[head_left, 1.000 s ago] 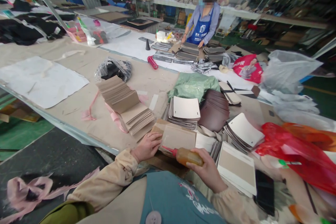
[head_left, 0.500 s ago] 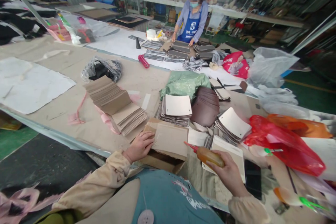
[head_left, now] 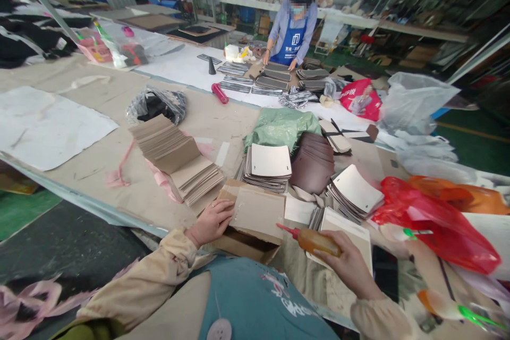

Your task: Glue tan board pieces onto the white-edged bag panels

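A flat brown board lies on top of a cardboard box whose near side is open. My left hand grips the left edge of the board, fingers together on its top; a ring shows on one finger. In my right hand is a squeeze bottle of amber glue, tilted so that its thin red nozzle points left. The nozzle tip is by the board's right edge; whether it touches is unclear. Left of the box leans a fanned stack of brown boards.
Pale panels are stacked behind the box, beside dark brown pieces. More panels lie right, near a red plastic bag and a black phone. Across the table a co-worker handles dark strips.
The glue bottle's nozzle has shifted slightly left and down along the board's right edge. My left hand stays on the board. The view has turned slightly.
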Action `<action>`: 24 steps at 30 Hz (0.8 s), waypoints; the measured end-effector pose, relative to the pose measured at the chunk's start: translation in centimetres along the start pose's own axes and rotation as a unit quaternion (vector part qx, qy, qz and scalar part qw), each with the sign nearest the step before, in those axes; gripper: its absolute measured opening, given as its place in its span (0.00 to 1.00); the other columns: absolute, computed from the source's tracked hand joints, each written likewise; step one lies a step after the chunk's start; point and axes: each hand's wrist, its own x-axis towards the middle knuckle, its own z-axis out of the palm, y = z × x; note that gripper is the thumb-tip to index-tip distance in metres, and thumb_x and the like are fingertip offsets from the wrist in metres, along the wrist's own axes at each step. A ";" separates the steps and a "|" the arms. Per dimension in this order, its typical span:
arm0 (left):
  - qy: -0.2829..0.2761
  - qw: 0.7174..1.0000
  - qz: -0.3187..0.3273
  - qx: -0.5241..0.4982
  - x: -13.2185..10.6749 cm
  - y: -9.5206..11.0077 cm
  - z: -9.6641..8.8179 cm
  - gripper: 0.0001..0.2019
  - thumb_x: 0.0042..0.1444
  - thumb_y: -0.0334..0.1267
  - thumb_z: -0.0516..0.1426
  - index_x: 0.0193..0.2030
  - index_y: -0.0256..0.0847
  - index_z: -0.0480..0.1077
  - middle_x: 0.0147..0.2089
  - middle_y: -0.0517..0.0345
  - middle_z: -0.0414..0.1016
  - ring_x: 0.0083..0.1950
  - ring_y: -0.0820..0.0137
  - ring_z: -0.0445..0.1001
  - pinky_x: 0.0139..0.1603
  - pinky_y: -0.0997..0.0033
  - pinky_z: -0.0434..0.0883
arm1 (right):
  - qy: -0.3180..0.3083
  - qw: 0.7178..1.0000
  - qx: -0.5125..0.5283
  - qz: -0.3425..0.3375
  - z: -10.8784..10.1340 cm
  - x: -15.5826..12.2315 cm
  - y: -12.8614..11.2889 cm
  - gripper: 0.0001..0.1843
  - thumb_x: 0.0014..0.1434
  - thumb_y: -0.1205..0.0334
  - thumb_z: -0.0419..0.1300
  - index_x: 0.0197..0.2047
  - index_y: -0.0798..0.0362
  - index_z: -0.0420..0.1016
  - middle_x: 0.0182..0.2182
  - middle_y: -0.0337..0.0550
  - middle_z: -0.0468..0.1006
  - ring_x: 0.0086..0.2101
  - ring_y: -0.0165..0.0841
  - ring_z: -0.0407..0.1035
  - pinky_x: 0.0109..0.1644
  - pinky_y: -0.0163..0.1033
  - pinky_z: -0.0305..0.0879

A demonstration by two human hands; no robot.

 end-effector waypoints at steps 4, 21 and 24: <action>-0.001 1.000 -0.004 -0.001 0.1 0.2 -0.2 0.11 0.59 0.32 0.53 0.46 0.42 0.73 0.56 0.50 0.70 0.58 0.62 0.65 0.59 0.56 0.65 | 0.068 0.998 0.005 -0.006 1.5 1.5 0.0 0.22 0.48 0.47 0.65 0.42 0.52 0.74 0.37 0.47 0.74 0.40 0.43 0.69 0.44 0.48 0.68; -0.010 1.000 -0.004 -0.004 0.3 0.5 -0.5 0.12 0.59 0.32 0.52 0.46 0.41 0.73 0.56 0.49 0.69 0.58 0.62 0.65 0.60 0.56 0.64 | 0.063 0.996 0.047 0.046 2.2 0.4 1.0 0.24 0.46 0.48 0.66 0.44 0.52 0.74 0.39 0.46 0.74 0.42 0.44 0.68 0.49 0.50 0.66; -0.011 1.000 -0.010 -0.010 0.4 0.5 -0.7 0.11 0.59 0.32 0.52 0.45 0.41 0.74 0.56 0.49 0.70 0.58 0.63 0.65 0.60 0.56 0.64 | 0.097 0.984 0.107 0.108 3.0 0.3 1.3 0.27 0.43 0.47 0.68 0.45 0.51 0.73 0.41 0.46 0.74 0.42 0.44 0.69 0.49 0.51 0.66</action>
